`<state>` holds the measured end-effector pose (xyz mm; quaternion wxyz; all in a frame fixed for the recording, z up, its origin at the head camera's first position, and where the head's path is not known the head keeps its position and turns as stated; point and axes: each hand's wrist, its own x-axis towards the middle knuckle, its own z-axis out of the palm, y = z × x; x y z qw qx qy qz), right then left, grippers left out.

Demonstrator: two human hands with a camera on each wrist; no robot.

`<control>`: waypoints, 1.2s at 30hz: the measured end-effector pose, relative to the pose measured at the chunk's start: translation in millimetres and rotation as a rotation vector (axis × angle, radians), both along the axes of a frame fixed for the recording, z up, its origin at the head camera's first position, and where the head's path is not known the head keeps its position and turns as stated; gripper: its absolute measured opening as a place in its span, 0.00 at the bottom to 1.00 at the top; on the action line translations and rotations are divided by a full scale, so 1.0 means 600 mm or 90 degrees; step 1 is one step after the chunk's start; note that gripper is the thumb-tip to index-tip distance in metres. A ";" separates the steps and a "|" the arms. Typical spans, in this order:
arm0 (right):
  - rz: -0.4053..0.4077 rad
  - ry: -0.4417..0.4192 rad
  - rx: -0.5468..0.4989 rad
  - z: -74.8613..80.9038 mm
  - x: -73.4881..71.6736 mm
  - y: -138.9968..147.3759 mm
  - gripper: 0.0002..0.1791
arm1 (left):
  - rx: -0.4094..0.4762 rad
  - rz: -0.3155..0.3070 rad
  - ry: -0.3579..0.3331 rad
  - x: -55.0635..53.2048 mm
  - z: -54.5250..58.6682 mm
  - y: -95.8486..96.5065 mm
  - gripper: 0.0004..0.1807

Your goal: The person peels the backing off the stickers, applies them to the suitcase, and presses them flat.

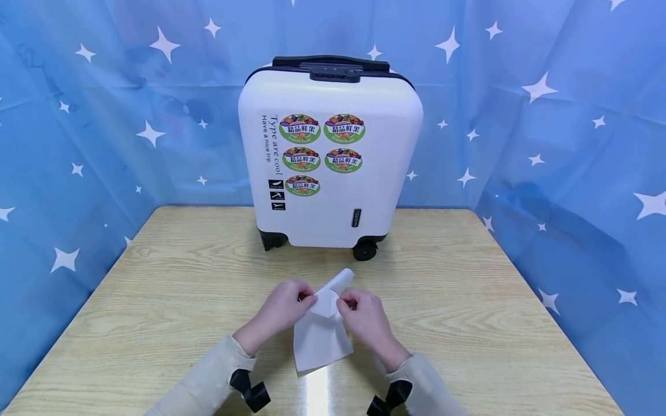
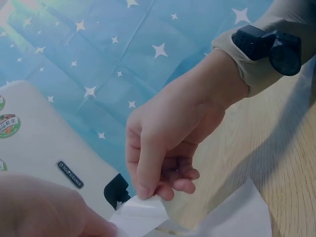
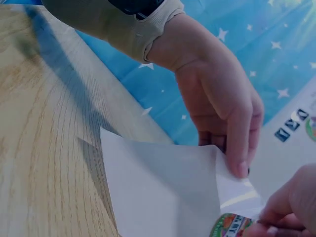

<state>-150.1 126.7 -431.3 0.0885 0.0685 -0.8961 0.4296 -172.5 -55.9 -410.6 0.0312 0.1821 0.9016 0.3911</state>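
A white sticker sheet [image 1: 321,341] is held above the table in front of the suitcase, its far end curled into a roll. My left hand [image 1: 286,303] pinches its left edge between thumb and fingers. On the other side, my right hand [image 1: 366,318] pinches the edge of a small white flap [image 1: 326,304] folded over the sheet. In the right wrist view, part of an oval fruit sticker [image 3: 231,225] shows beneath the flap, beside the right fingertips. Whether that sticker is loose from the sheet, I cannot tell.
Behind the hands a white suitcase [image 1: 333,214] stands upright on the wooden table [image 1: 182,277]. Several oval fruit stickers [image 1: 300,128] are on its front, in two columns. A blue curtain [image 1: 203,162] with white stars surrounds the table.
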 end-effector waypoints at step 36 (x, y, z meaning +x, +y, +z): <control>-0.070 -0.045 -0.031 0.004 -0.004 0.034 0.06 | -0.030 0.074 0.031 -0.012 -0.014 -0.052 0.05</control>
